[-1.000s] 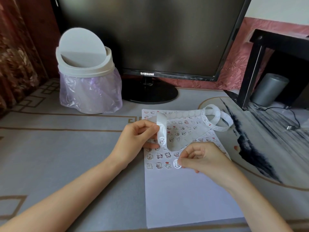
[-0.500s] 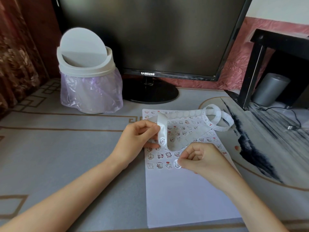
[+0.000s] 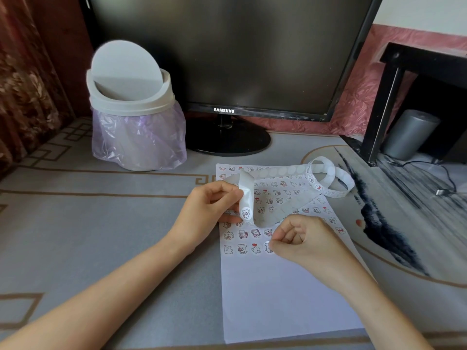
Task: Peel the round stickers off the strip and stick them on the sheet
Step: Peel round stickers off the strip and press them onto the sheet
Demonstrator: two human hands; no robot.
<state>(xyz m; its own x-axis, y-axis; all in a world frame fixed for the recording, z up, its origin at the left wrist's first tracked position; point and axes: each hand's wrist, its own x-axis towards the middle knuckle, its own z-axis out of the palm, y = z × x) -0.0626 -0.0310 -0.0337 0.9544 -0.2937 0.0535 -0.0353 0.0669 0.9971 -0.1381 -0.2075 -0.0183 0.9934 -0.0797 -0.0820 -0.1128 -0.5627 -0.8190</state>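
Black monitor (image 3: 227, 46) reads SAMSUNG behind the stickered white sheet (image 3: 278, 299).

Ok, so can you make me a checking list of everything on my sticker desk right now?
Surface: grey table mat with brown line patterns; a painted mat lies on the right.
Job's things: the sheet lies flat, sticker rows filling its top part, lower part bare. The strip curls above it and loops off to the right.
Clutter: a bin with a swing lid and purple bag, back left.
Hands: left hand pinches the strip; right hand pinches a sticker at the end of the lowest row.
Cables: a black cable far right, away from the sheet.
Surroundings: dark monitor, black shelf, curtain.
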